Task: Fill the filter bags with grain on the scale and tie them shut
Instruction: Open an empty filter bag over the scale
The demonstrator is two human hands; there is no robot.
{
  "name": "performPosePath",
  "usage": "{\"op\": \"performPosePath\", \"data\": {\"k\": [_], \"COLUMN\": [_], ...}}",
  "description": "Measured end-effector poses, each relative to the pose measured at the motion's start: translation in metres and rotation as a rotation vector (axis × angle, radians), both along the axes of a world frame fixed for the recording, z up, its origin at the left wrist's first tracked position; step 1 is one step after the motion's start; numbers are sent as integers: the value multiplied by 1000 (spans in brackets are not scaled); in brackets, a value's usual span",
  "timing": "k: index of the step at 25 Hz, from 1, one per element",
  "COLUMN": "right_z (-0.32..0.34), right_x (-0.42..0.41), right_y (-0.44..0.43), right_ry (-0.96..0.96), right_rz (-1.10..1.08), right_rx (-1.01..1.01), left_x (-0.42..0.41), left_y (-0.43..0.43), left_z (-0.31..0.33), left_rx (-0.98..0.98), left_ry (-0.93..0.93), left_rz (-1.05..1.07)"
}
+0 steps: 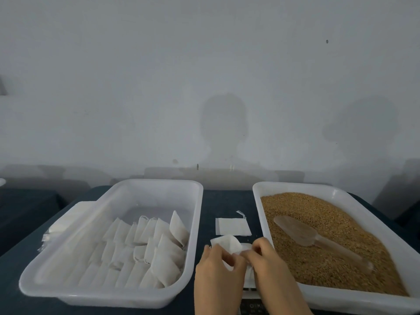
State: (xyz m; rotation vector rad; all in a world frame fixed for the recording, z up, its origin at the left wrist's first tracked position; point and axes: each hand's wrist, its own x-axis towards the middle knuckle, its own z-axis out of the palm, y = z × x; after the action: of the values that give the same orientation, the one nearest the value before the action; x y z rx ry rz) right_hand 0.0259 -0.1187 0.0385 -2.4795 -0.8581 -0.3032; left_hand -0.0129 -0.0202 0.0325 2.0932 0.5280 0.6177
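I see the left hand [216, 267] and right hand [264, 258] both pinching a soft white bag [227, 243] above the scale [248, 289]. Left of the scale, a plastic tray [109, 296] holds rows of bags [163, 253]. Right of it, a second tray [341, 300] holds golden grain [322, 208] and a translucent scoop [300, 231].

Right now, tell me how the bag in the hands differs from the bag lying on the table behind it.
The held bag is bulged and crumpled, while the flat bag lies smooth and thin. The left hand and right hand pinch the held bag; the flat bag rests untouched on the table. The flat bag's drawstring trails loose; the held bag's is hidden. Both are white filter bags.
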Motion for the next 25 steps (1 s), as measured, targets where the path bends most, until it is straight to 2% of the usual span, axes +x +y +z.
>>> {"op": "performPosePath", "data": {"k": [2, 4, 6, 8, 9, 12, 15, 17, 20, 22, 24, 25], "right_z": [2, 8, 16, 23, 26, 36, 40, 42, 38, 37, 37, 37], "right_x": [3, 7, 10, 12, 12, 11, 17, 20, 23, 22, 28, 36], "right_y": [1, -2, -8, -12, -13, -18, -27, -31, -28, -25, -29, -37], "right_ry": [12, 66, 171, 248, 273, 362, 436, 471, 467, 487, 496, 425], "right_rz": [-35, -72, -83, -82, -79, -40, 3, 8, 33, 54, 62, 14], "right_rx": [54, 83, 85, 44, 30, 35, 41, 41, 38, 64, 126, 138], "left_x": [-1, -1, -1, 4, 10, 24, 27, 28, 36, 40, 39, 38], "left_y": [-1, 4, 14, 24, 28, 31, 40, 45, 33, 23, 19, 18], "left_z": [-2, -10, -16, -20, -22, -24, -32, -37, -36, -37, -38, -37], "left_rx": [124, 342, 413, 421, 434, 506, 553, 571, 471, 373, 193, 95], "left_ry": [-15, -174, -245, -107, -55, 106, 116, 135, 133, 65, -9, -2], "left_rz": [-76, -179, -345, -536, -563, -514, -471, -515, -595, -575, -516, -491]}}
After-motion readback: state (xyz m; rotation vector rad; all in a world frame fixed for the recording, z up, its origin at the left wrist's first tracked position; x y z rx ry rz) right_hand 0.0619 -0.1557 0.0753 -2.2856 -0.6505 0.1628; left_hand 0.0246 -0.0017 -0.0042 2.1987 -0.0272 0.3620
